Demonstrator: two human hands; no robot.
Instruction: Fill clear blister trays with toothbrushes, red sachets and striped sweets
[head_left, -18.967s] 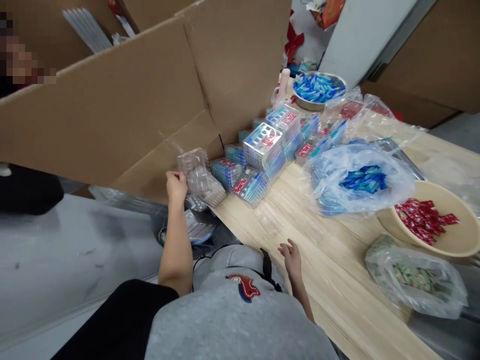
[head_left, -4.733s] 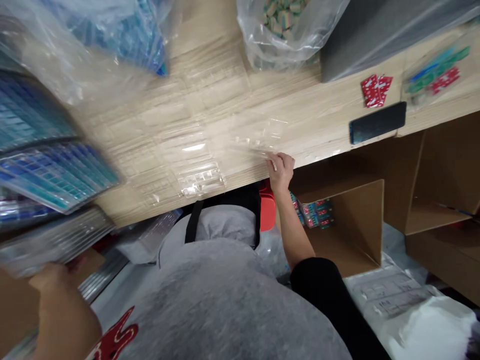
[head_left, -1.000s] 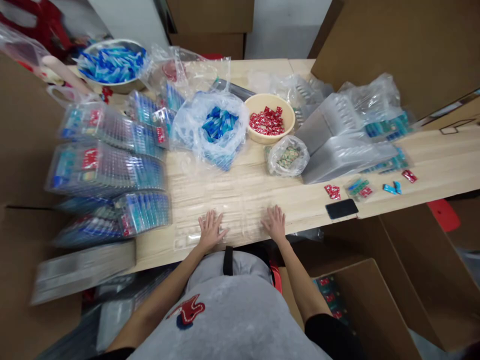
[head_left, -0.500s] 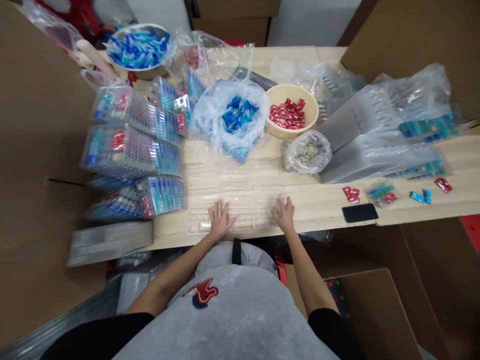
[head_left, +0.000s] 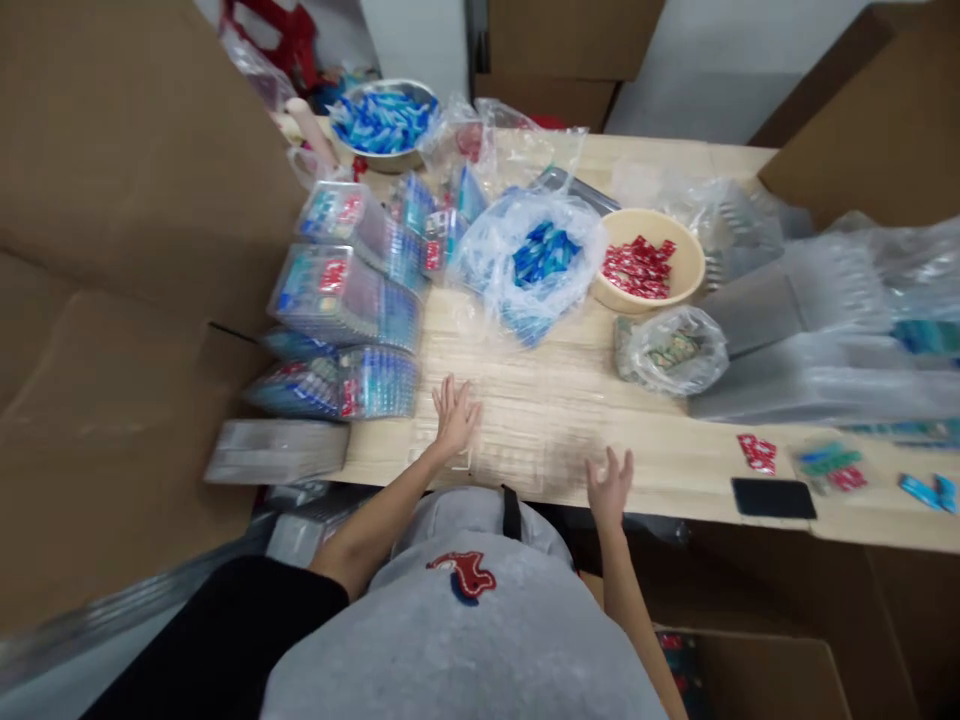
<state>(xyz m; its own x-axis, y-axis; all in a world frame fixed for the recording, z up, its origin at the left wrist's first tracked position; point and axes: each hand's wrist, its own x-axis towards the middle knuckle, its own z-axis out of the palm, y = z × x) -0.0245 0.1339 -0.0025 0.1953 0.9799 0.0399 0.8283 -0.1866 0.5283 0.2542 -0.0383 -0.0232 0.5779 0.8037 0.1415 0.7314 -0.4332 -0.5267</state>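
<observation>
Clear plastic blister trays (head_left: 510, 440) lie flat on the wooden table in front of me, hard to make out against the wood. My left hand (head_left: 454, 416) is over their left part with its fingers spread, holding nothing; whether it touches the plastic I cannot tell. Near the table's front edge, my right hand (head_left: 609, 484) is raised with its fingers apart and nothing in them. To the left of my left hand stand stacks of filled clear packs (head_left: 341, 295) with blue and red contents.
Behind the trays sit a plastic bag of blue packets (head_left: 544, 255), a cream bowl of red sachets (head_left: 649, 265) and a bag of small greenish packets (head_left: 675, 350). A metal bowl (head_left: 386, 125) stands at the back left. Stacked clear trays (head_left: 795, 300) and a phone (head_left: 772, 498) are on the right.
The view has swung left, so the table's contents appear further right. My left hand has shifted forward and left over the trays; my right hand has drawn back toward the edge.
</observation>
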